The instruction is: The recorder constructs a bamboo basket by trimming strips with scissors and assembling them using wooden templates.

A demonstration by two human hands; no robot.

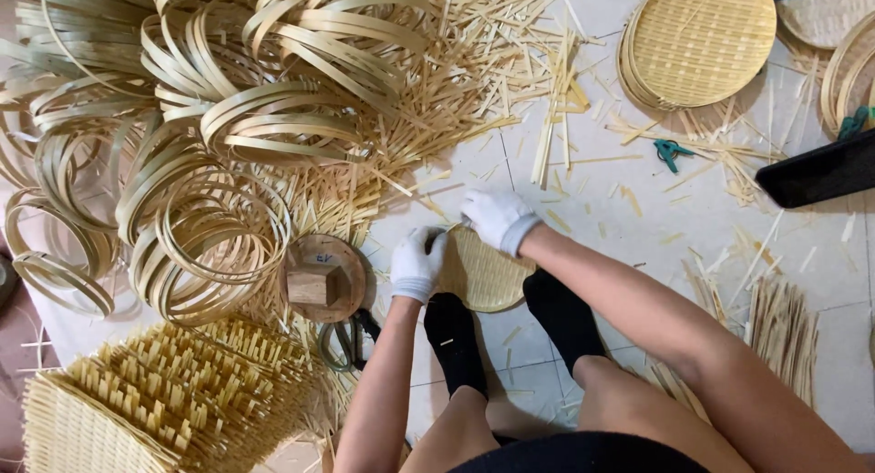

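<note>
Sitting flat on the tiled floor (638,254) between two black-socked feet, small round woven bamboo tray (483,277), left hand (417,263) in white glove clenched on its left rim, right hand (497,220) gripping the top edge, bamboo hoops (210,145) piled just left, scissors (348,338) nearby

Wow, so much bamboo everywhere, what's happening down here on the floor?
A person sits on the tiled floor with a small round woven bamboo mat lying flat by their black-socked feet. Both white-gloved hands rest on its far edge: the left hand on its left rim, the right hand at the top. Coils of bamboo hoops lie to the left, finished round trays are stacked at the upper right, and scissors lie nearby.
</note>
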